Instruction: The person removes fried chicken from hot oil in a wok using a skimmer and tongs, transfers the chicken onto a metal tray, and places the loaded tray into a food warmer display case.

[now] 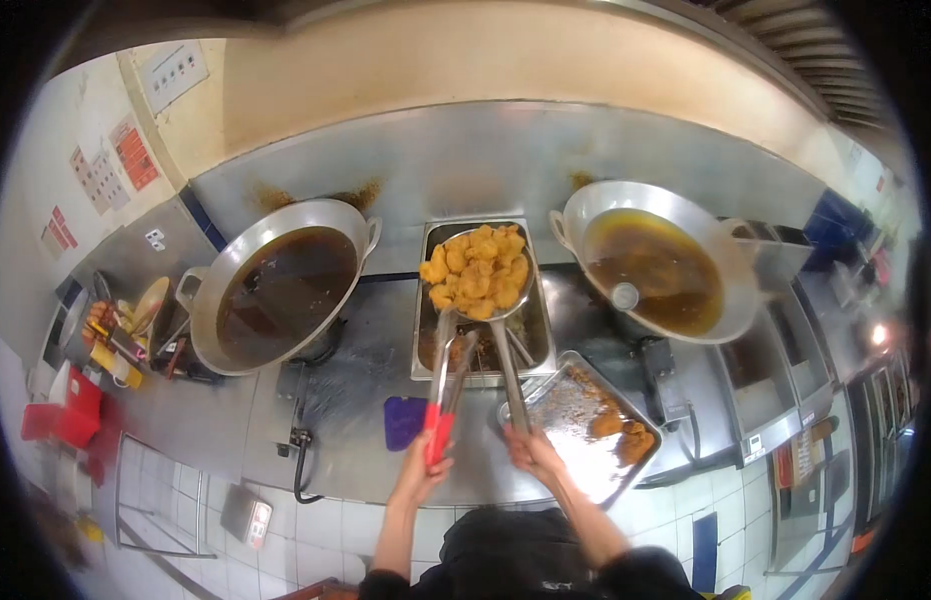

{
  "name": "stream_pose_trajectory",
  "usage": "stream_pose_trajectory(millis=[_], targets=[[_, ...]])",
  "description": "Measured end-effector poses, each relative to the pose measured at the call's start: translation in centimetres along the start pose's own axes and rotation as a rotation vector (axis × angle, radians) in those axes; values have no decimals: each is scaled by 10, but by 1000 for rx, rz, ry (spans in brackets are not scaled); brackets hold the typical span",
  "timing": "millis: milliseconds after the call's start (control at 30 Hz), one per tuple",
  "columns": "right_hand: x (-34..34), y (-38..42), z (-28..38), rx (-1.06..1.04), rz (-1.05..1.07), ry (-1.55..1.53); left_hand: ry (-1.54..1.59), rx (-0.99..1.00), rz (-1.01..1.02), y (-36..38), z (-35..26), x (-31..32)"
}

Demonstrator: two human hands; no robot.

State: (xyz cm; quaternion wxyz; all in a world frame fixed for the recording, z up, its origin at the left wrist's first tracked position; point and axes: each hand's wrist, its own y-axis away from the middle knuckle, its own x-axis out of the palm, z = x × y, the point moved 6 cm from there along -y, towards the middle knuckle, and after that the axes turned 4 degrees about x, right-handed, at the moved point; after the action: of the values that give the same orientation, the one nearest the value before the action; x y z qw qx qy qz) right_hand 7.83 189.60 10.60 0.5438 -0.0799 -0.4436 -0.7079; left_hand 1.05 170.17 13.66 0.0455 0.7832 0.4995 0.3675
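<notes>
My left hand (422, 472) is closed round the red grip of metal tongs (446, 385). The tongs point away from me, their far ends at the near edge of a heap of golden fried pieces (478, 268). That heap fills a skimmer, mostly hidden beneath it, and the long metal skimmer handle (511, 375) runs back into my right hand (534, 454), which grips it. Under the skimmer is a deep rectangular steel pan (546, 350) with brown bits inside. A shallow metal tray (566, 450) lies beside my right hand, with some browner fried pieces (622, 432) at its right end.
Large woks of dark oil stand on both sides, a left wok (208, 300) and a right wok (576, 200) with a small round metal item (625, 296) in it. A purple cloth (404, 424) lies left of the tongs. Bottles (116, 365) and a red container (71, 400) crowd the far left.
</notes>
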Motion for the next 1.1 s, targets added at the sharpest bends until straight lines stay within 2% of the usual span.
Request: stream_pose_trajectory(millis=[133, 333, 367, 467, 633, 700, 767, 833, 967, 1100], targets=[[-26, 31, -30, 37, 27, -40, 211, 47, 121, -56, 10, 56], [-26, 51, -30, 56, 117, -166, 505, -40, 128, -116, 39, 95], [-28, 52, -31, 57, 118, -174, 498, -44, 124, -124, 43, 101], [-38, 49, -27, 65, 135, -150, 394, 164, -5, -157, 48, 100], [-63, 44, -22, 99, 211, -125, 329, 158, -55, -168, 61, 98], [-69, 42, -16, 89, 237, -154, 123, 271, -114, -157, 59, 97], [-76, 44, -12, 115, 272, -164, 89, 308, -117, -130, 58, 97], [-87, 49, -2, 146, 255, -171, -101, 336, -147, -93, 53, 96], [-103, 51, 23, 263, 297, -235, -231, 331, -129, -6, 60, 100], [-122, 40, 37, 283, 391, -245, -467, 261, -97, 84, 102, 62]])
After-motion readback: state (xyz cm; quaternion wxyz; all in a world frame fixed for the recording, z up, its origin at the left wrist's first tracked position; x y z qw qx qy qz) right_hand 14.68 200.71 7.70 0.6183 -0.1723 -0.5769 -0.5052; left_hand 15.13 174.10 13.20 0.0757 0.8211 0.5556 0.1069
